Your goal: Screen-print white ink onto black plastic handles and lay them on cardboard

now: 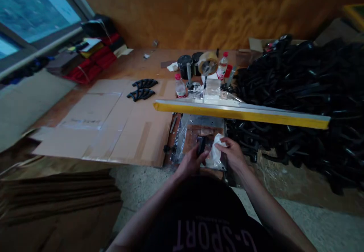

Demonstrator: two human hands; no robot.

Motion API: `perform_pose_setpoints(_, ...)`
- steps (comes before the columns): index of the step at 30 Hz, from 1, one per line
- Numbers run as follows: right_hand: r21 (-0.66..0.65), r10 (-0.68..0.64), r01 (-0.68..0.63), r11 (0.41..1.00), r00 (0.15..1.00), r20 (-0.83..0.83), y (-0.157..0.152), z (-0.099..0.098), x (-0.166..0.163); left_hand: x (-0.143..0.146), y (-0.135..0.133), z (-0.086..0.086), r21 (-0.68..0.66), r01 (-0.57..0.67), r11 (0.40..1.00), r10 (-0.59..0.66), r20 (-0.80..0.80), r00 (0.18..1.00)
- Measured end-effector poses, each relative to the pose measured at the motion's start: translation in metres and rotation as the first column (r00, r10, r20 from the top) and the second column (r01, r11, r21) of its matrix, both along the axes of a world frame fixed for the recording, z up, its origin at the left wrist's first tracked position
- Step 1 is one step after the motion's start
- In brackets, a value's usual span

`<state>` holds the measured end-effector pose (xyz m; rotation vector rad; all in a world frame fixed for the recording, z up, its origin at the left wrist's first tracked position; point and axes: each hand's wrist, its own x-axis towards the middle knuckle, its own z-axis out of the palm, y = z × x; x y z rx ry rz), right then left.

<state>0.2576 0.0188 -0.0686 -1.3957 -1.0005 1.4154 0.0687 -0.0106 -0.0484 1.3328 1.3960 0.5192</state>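
My left hand (193, 160) is closed around a dark, narrow piece (201, 144), whose exact kind I cannot make out. Beside it, my right hand (229, 151) pinches a crumpled white cloth or tissue (217, 152). Both hands are over a plastic-covered work plate (182, 149) with a brown board (190, 133) on it. Just beyond them, a long yellow-edged bar (241, 114) runs crosswise above the plate.
Black curved parts (287, 77) are heaped on the right. Two small rows of black parts (141, 93) lie on flattened cardboard (113, 119) at left. Bottles (180, 87), dark tubs (184, 65) and a tape roll (208, 63) stand behind the bar.
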Motion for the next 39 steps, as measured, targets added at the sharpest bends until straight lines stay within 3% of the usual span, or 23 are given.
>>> perform_pose_setpoints(2, 0.167, -0.004, -0.033, 0.985, 0.977, 0.214, 0.010, -0.002, -0.004, -0.020, -0.007, -0.007, 0.081, 0.049, 0.995, -0.012, -0.406, 0.914)
perform_pose_setpoints(4, 0.309, 0.078, -0.205, 0.929, 0.922, 0.378, 0.019, -0.004, -0.012, -0.035, -0.016, -0.017, 0.060, 0.106, 0.993, -0.040, -0.664, 0.747)
perform_pose_setpoints(6, 0.364, 0.181, -0.389, 0.846, 0.853, 0.490, 0.024, -0.007, -0.025, -0.044, -0.024, -0.027, -0.011, 0.129, 0.992, -0.091, -0.771, 0.630)
perform_pose_setpoints(9, 0.328, 0.308, -0.561, 0.760, 0.755, 0.579, 0.025, -0.020, -0.051, -0.047, -0.030, -0.038, -0.076, 0.114, 0.991, -0.128, -0.812, 0.569)
perform_pose_setpoints(14, 0.208, 0.436, -0.684, 0.699, 0.638, 0.635, 0.028, -0.042, -0.079, -0.044, -0.029, -0.045, -0.081, 0.104, 0.991, -0.126, -0.815, 0.565)
perform_pose_setpoints(20, 0.099, 0.511, -0.755, 0.648, 0.527, 0.679, 0.045, -0.048, -0.096, -0.048, -0.027, -0.048, -0.081, 0.117, 0.990, -0.134, -0.798, 0.587)
perform_pose_setpoints(25, 0.113, 0.499, -0.744, 0.659, 0.545, 0.674, 0.054, -0.050, -0.117, -0.048, -0.026, -0.048, -0.097, 0.108, 0.989, -0.143, -0.784, 0.605)
perform_pose_setpoints(32, 0.072, 0.575, -0.785, 0.616, 0.510, 0.640, 0.054, -0.051, -0.104, -0.047, -0.025, -0.044, -0.139, 0.081, 0.987, -0.160, -0.768, 0.620)
perform_pose_setpoints(39, 0.153, 0.440, -0.696, 0.701, 0.592, 0.675, 0.067, -0.048, -0.131, -0.049, -0.024, -0.042, -0.152, 0.080, 0.985, -0.168, -0.759, 0.629)
